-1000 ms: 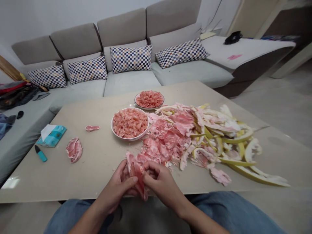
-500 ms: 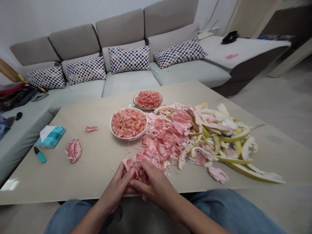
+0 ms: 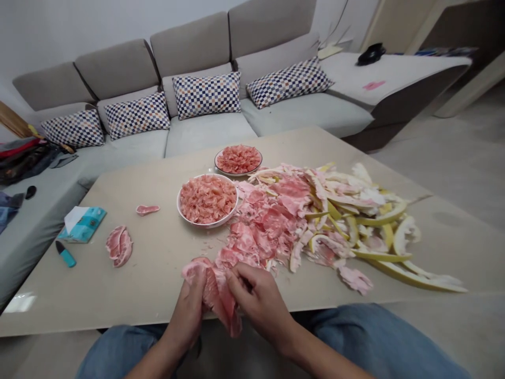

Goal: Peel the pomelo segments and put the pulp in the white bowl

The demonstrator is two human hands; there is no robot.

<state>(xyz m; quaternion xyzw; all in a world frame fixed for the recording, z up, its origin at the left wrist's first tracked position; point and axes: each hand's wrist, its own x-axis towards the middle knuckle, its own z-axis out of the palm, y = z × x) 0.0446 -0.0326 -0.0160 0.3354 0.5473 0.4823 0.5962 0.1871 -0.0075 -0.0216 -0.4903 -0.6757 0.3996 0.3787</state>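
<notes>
A pink pomelo segment (image 3: pixel 216 295) is held over the table's near edge, its flesh showing and its membrane spread apart. My left hand (image 3: pixel 191 302) grips it from the left, the thumb pressed along its side. On the other side my right hand (image 3: pixel 256 295) has its fingers closed in a pinch at the segment's right edge; the fingertips are partly hidden. Just beyond the hands lies a heap of pink membrane scraps (image 3: pixel 260 237). Behind that stand a white bowl (image 3: pixel 179 208) full of peeled pomelo flesh and a dark-rimmed plate (image 3: pixel 260 164) with more flesh.
Yellow-green pomelo rinds (image 3: pixel 382 257) pile up on the table's right side. To the left are a pomelo segment (image 3: pixel 119 246), a smaller piece (image 3: pixel 147 209), a blue tissue pack (image 3: pixel 87 223) and a teal-handled knife (image 3: pixel 66 255). A sofa (image 3: pixel 209 139) with checked cushions stands behind the table.
My hands have moved apart, and the pomelo segment between them is now opened out, showing its flesh and hanging lower. The camera view has shifted slightly.
</notes>
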